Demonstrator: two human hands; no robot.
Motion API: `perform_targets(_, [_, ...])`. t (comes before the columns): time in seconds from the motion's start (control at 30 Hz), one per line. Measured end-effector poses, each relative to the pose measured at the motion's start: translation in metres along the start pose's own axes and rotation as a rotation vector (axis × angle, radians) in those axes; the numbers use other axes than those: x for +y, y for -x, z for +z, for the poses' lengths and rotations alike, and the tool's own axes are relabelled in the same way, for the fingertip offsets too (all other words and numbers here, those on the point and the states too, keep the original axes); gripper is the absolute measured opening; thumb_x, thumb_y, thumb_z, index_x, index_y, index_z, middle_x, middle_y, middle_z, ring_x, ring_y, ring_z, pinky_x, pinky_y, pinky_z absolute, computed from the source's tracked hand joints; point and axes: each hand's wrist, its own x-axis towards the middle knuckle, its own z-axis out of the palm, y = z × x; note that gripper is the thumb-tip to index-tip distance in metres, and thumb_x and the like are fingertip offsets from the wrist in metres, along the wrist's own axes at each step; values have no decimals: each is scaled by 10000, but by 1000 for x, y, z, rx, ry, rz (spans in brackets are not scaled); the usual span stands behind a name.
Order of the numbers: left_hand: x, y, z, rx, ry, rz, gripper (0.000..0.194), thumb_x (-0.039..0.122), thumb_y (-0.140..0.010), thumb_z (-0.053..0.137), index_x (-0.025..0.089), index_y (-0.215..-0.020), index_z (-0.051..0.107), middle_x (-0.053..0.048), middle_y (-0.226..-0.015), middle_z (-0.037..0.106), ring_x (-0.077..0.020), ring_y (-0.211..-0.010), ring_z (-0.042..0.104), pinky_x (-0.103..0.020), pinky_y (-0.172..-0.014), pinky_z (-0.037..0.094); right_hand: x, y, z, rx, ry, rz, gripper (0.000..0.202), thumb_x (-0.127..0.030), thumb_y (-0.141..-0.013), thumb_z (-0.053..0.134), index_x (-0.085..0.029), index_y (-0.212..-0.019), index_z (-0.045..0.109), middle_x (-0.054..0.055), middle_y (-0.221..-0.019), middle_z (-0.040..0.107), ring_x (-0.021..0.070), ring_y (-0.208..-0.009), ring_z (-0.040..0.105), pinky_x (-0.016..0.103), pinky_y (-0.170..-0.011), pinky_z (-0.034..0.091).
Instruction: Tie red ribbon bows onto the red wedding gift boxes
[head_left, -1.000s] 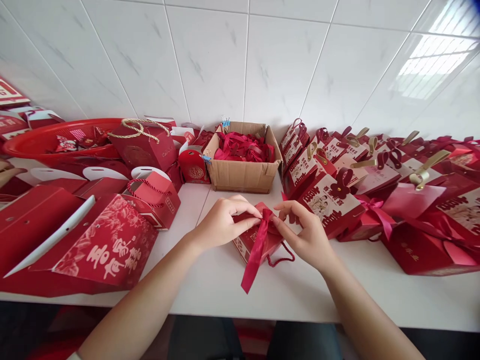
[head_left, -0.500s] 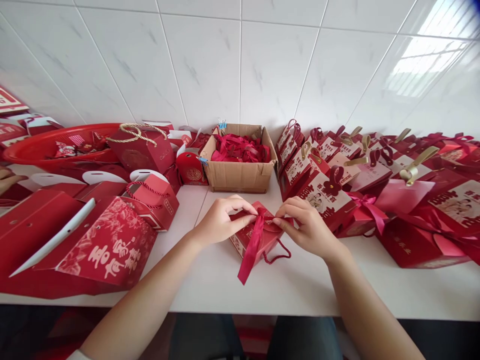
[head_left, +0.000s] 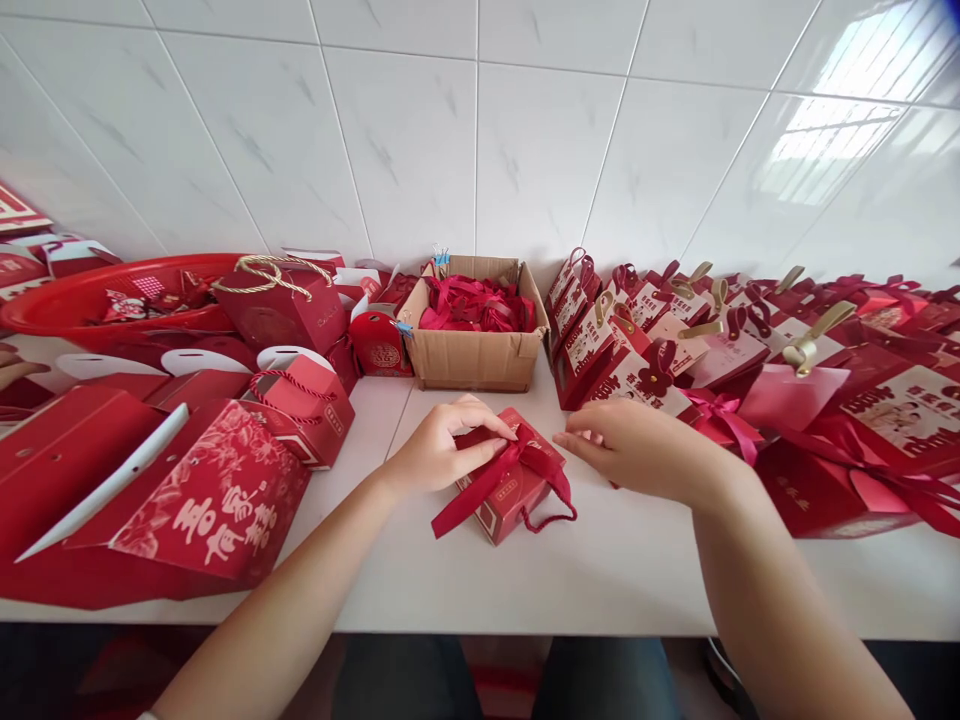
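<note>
A small red gift box (head_left: 514,495) with a twisted red cord handle (head_left: 551,518) lies on the white table in front of me. Across its top runs a red ribbon (head_left: 480,487), knotted in the middle, one tail hanging toward the front left and a loop curving to the right. Thumb and fingers of my left hand (head_left: 442,445) pinch the ribbon near its knot. Just right of the box is my right hand (head_left: 637,447), its fingers curled together. A bit of red shows under it, but what those fingers hold is hidden.
A cardboard box (head_left: 476,360) of red ribbons stands against the tiled wall. Red gift boxes (head_left: 217,500) crowd the left, near a red basin (head_left: 45,305). Many decorated boxes (head_left: 630,375) fill the right. Part of another person's hand (head_left: 15,368) shows at the far left edge.
My right hand has left the knot and moved right, turning over. The ribbon's front tail has swung left, and a loop now shows on the right. My left hand stays at the knot.
</note>
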Motion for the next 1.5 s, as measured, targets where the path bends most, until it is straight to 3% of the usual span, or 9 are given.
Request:
perform_targets(0.13, [-1,1,0,19,-3,27,181,133,-829,579,172,-925,728,-49,-874,659,-146,-850,602,-260,-787,485,-9,-11,-20,23,-54,-167,206,-258,-900,467,-201,-863,662,60,-943,678,189,-812,615,275,-701,417])
perform_targets(0.23, [-2,1,1,20,-17,28,166,131,-821,593,162,-911,729,-55,-846,664,-157,-860,604,-271,-788,486,-12,-24,-18,-9,-197,-296,235,-200,-892,474,-226,-1018,671,28,-995,691,176,-868,620,269,-747,440])
perform_targets(0.37, [-2,1,2,22,-17,2,128,137,-797,622,154,-871,726,-56,-820,655,-163,-838,606,-282,-781,489,-12,-37,-6,-58,-268,-404,276,-147,-891,455,-209,-1037,681,26,-990,700,162,-854,619,269,-750,451])
perform_targets(0.47, [-1,1,-2,13,-30,-25,108,157,-794,633,159,-851,725,-52,-813,647,-164,-827,609,-279,-760,488,-9,-38,-4,-20,-322,-452,258,-128,-884,463,-191,-1010,679,18,-950,695,142,-812,606,254,-725,452])
perform_targets(0.7, [12,-7,-16,-105,-148,-83,72,215,-777,674,166,-799,722,-42,-831,679,-157,-786,625,-273,-748,478,-8,-35,-9,-22,-303,-498,287,-7,-779,509,-183,-941,668,15,-921,676,137,-785,576,237,-666,424])
perform_targets(0.8, [20,-16,-22,-211,-211,-131,98,194,-763,658,176,-833,725,-27,-853,691,-158,-796,626,-273,-769,475,-9,-37,-6,-55,-309,-542,334,59,-735,470,-169,-896,654,21,-911,676,125,-737,562,223,-633,415])
perform_targets(1.13, [24,-47,-41,-516,-253,-208,129,148,-684,644,171,-786,719,3,-782,676,-140,-752,594,-218,-687,449,-3,-39,2,-161,-348,-592,590,100,-726,419,-225,-1139,688,41,-1167,657,166,-967,630,251,-797,478])
perform_targets(1.5, [46,-61,-48,-553,-441,-179,171,170,-752,610,223,-854,737,9,-838,683,-137,-772,610,-229,-695,444,-8,-33,-2,-226,-327,-592,665,117,-690,421,-319,-1083,734,23,-1169,627,156,-961,628,238,-809,490])
